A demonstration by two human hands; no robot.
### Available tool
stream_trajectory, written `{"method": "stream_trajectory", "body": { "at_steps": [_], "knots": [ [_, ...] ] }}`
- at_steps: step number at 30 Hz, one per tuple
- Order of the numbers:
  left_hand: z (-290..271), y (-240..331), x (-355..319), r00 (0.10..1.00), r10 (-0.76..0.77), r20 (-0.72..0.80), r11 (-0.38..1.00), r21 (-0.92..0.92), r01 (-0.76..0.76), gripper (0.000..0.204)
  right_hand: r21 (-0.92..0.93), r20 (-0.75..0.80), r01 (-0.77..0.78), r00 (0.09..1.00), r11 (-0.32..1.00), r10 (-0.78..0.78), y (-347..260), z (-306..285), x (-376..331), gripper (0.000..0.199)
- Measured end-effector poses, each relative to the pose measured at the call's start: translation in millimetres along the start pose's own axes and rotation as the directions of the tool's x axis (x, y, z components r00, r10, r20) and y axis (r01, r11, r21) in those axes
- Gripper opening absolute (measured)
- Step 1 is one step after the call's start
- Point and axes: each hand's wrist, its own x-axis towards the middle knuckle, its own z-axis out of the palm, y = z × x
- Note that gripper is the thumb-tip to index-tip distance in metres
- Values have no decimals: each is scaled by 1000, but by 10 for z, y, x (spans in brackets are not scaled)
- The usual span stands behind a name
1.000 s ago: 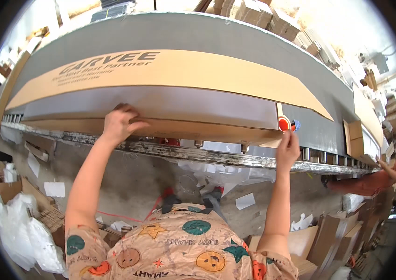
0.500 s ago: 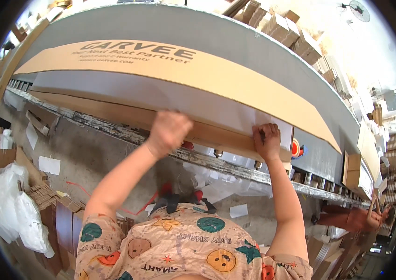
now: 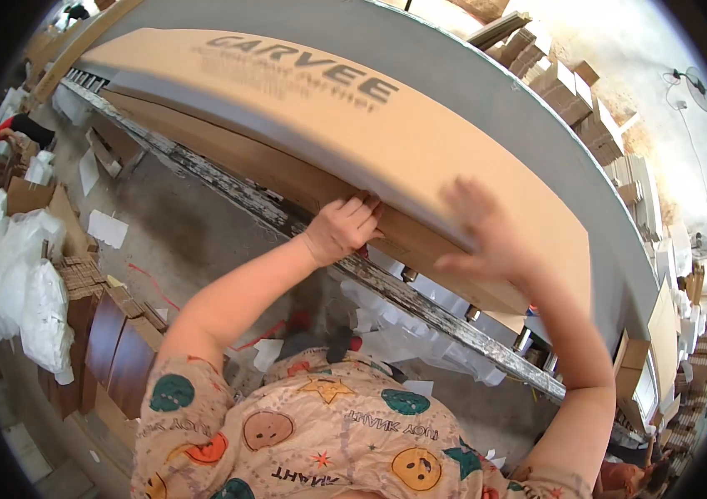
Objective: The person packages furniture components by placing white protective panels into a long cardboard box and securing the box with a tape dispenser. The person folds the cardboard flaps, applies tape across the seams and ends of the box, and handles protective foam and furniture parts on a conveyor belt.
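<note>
Head view: our left hand [image 3: 343, 229] curls its fingers around the near edge of the long, flat brown cardboard carton [image 3: 303, 108] on the metal roller conveyor [image 3: 420, 303]; our right hand [image 3: 486, 241] presses flat on it, fingers spread. We cannot see inside the carton.

A long metal roller bench [image 3: 420, 303] carries a long flat cardboard box [image 3: 420, 158], apparently resting on another.

Two hands: left [image 3: 343, 229] gripping the edge of one long brown carton [image 3: 353, 125], right [image 3: 486, 237] flat on top. One grey conveyor [image 3: 536, 141] beneath. Two white plastic bags [image 3: 24, 291] at left. One wall fan [image 3: 694, 87]. Stacked boxes [image 3: 570, 71] behind, too many to count.
</note>
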Motion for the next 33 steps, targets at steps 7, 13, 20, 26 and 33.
{"method": "stream_trajectory", "body": {
  "at_steps": [7,13,20,26,33],
  "knots": [
    [-74,321,-3,942,-262,-207,963,8,270,31,-97,-85,-32,996,995,24,-222,892,-105,76],
    [146,135,173,998,34,61,995,-96,-28,70,449,-206,69,978,891,28,-97,891,-40,49],
    [176,323,276,998,-61,-1,997,-47,61,52,232,-529,-523,640,820,557,1294,1197,1142,47],
    [385,369,190,993,-66,-102,997,-48,61,39,282,-183,-706,626,650,758,1308,1019,1512,54],
    [163,162,305,995,-9,103,996,-91,19,49,-24,-139,-691,718,722,682,1204,936,1665,34]
  ]
}}
